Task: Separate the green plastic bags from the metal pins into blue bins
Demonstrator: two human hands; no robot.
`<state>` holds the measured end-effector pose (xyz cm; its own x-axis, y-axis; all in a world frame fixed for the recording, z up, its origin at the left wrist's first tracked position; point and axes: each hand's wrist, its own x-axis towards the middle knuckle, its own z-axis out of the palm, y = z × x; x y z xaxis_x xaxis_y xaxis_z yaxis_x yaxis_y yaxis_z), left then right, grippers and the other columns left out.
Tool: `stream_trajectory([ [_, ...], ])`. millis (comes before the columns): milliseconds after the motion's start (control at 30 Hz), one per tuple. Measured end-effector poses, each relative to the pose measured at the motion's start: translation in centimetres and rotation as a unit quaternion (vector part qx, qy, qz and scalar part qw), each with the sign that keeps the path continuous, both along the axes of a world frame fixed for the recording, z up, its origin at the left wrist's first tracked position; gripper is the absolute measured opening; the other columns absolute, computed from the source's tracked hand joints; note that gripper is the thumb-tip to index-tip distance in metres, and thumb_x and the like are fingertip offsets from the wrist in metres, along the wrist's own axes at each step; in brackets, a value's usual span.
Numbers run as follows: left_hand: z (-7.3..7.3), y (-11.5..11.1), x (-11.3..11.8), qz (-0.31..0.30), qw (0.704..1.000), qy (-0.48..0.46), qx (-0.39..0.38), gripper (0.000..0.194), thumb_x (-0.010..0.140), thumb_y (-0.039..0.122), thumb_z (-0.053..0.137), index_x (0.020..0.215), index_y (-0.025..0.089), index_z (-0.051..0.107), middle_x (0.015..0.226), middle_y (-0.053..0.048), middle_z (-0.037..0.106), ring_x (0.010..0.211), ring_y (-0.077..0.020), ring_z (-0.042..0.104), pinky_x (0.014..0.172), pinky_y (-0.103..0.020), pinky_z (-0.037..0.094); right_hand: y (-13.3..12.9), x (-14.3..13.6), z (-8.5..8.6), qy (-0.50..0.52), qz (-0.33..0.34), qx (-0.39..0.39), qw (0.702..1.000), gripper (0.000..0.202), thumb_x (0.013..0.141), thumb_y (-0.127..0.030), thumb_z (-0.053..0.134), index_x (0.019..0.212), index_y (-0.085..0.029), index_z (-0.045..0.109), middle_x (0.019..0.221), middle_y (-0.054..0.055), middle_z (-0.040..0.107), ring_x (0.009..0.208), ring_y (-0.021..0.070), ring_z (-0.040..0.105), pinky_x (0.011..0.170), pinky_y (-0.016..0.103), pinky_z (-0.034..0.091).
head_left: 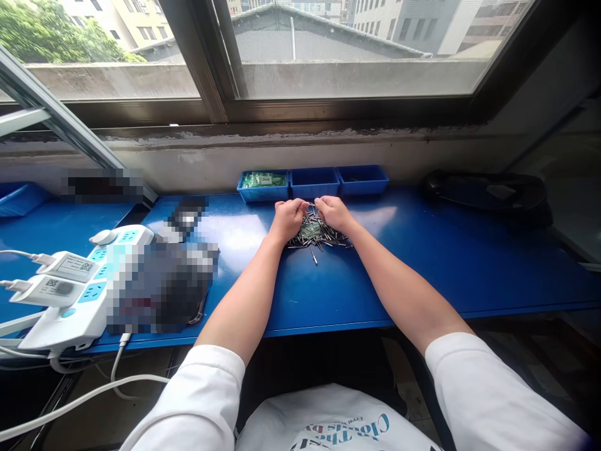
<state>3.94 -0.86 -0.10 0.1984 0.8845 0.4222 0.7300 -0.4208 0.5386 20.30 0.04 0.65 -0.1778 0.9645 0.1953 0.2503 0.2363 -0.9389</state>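
Note:
My left hand and my right hand are close together over a heap of thin metal pieces, silver and dark, shaped like pins or rivets. Both have their fingers pinched, thumbs facing each other. Something small and thin seems to lie between the fingertips, too small to name. Greenish pieces show in the middle of the heap. One loose metal piece lies on the blue table just in front of it.
Three blue bins stand behind the hands: the left bin holds green packets, the middle bin and right bin sit beside it. A power strip with chargers lies left, near blurred items. A black bag-like object rests right.

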Motion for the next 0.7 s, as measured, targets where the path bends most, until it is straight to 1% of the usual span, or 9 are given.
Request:
stream_trajectory([
  [67, 0.1, -0.1, 0.0, 0.007, 1.0, 0.009, -0.004, 0.038, 0.098, 0.037, 0.036, 0.077, 0.022, 0.064, 0.081, -0.001, 0.074, 0.078, -0.0157, 0.066, 0.096, -0.034, 0.037, 0.1, 0.1, -0.1, -0.013, -0.007, 0.014, 1.0, 0.042, 0.083, -0.052, 0.058, 0.057, -0.02, 0.05, 0.048, -0.002, 0.053, 0.047, 0.0101, 0.042, 0.049, 0.026, 0.034],
  [167, 0.2, -0.1, 0.1, 0.017, 1.0, 0.015, 0.0, 0.039, 0.098, 0.038, 0.035, 0.075, 0.021, 0.062, 0.08, -0.001, 0.073, 0.078, -0.0162, 0.066, 0.095, -0.035, 0.036, 0.0, 0.1, 0.0, 0.047, 0.01, 0.011, 0.999, 0.033, 0.077, -0.052, 0.065, 0.071, -0.02, 0.058, 0.063, 0.0, 0.065, 0.049, 0.0097, 0.046, 0.05, 0.026, 0.037],
  [233, 0.3, -0.1, 0.2, 0.018, 1.0, 0.016, 0.001, 0.04, 0.099, 0.038, 0.035, 0.075, 0.021, 0.062, 0.08, -0.001, 0.073, 0.079, -0.0167, 0.066, 0.094, -0.036, 0.036, -0.3, 0.1, 0.3, 0.098, 0.036, -0.007, 0.994, 0.033, 0.072, -0.051, 0.07, 0.076, -0.02, 0.061, 0.068, 0.001, 0.066, 0.049, 0.0093, 0.047, 0.049, 0.026, 0.037],
  [300, 0.3, 0.0, 0.2, 0.019, 1.0, 0.016, -0.001, 0.04, 0.099, 0.038, 0.035, 0.076, 0.021, 0.063, 0.079, -0.001, 0.074, 0.08, -0.0172, 0.066, 0.094, -0.036, 0.036, -0.7, 0.1, 0.7, 0.129, 0.051, -0.022, 0.99, 0.033, 0.068, -0.05, 0.073, 0.075, -0.02, 0.062, 0.068, 0.001, 0.066, 0.05, 0.0095, 0.047, 0.048, 0.025, 0.037],
  [433, 0.3, 0.0, 0.3, 0.024, 1.0, 0.01, -0.005, 0.039, 0.099, 0.042, 0.035, 0.084, 0.022, 0.065, 0.085, -0.002, 0.074, 0.086, -0.0192, 0.066, 0.095, -0.037, 0.036, -0.8, 0.3, 1.0, 0.151, 0.042, -0.015, 0.988, 0.026, 0.069, -0.044, 0.071, 0.076, -0.019, 0.066, 0.07, 0.002, 0.068, 0.052, 0.0099, 0.048, 0.047, 0.024, 0.034],
  [533, 0.3, 0.1, 0.1, 0.053, 0.999, -0.008, -0.001, 0.038, 0.099, 0.044, 0.035, 0.098, 0.022, 0.066, 0.1, -0.004, 0.073, 0.1, -0.0215, 0.064, 0.095, -0.037, 0.036, -0.2, 0.9, 0.7, 0.118, -0.009, 0.027, 0.993, 0.024, 0.072, -0.041, 0.067, 0.083, -0.02, 0.068, 0.08, 0.003, 0.07, 0.061, 0.0131, 0.055, 0.054, 0.027, 0.043],
  [600, 0.3, 0.2, -0.1, 0.083, 0.996, -0.017, -0.004, 0.039, 0.098, 0.046, 0.035, 0.1, 0.022, 0.066, 0.104, -0.006, 0.072, 0.105, -0.0227, 0.062, 0.095, -0.037, 0.037, 0.3, 1.6, 0.5, 0.046, -0.078, 0.077, 0.993, 0.024, 0.075, -0.038, 0.063, 0.09, -0.02, 0.068, 0.09, 0.005, 0.072, 0.075, 0.0179, 0.061, 0.068, 0.032, 0.05],
  [633, 0.3, 0.3, -0.2, 0.095, 0.995, -0.02, -0.008, 0.039, 0.098, 0.046, 0.035, 0.099, 0.022, 0.066, 0.104, -0.006, 0.072, 0.105, -0.0231, 0.062, 0.094, -0.037, 0.037, 0.6, 2.0, 0.3, -0.01, -0.121, 0.106, 0.987, 0.026, 0.075, -0.035, 0.061, 0.094, -0.02, 0.069, 0.095, 0.006, 0.072, 0.084, 0.0207, 0.061, 0.077, 0.036, 0.051],
  [700, 0.2, 0.5, -0.3, 0.112, 0.993, -0.021, -0.02, 0.038, 0.097, 0.046, 0.036, 0.095, 0.022, 0.066, 0.103, -0.006, 0.072, 0.105, -0.0236, 0.062, 0.092, -0.037, 0.039, 1.1, 2.9, 0.1, -0.13, -0.199, 0.158, 0.958, 0.031, 0.076, -0.029, 0.057, 0.103, -0.018, 0.069, 0.107, 0.009, 0.071, 0.101, 0.0262, 0.058, 0.092, 0.044, 0.047],
])
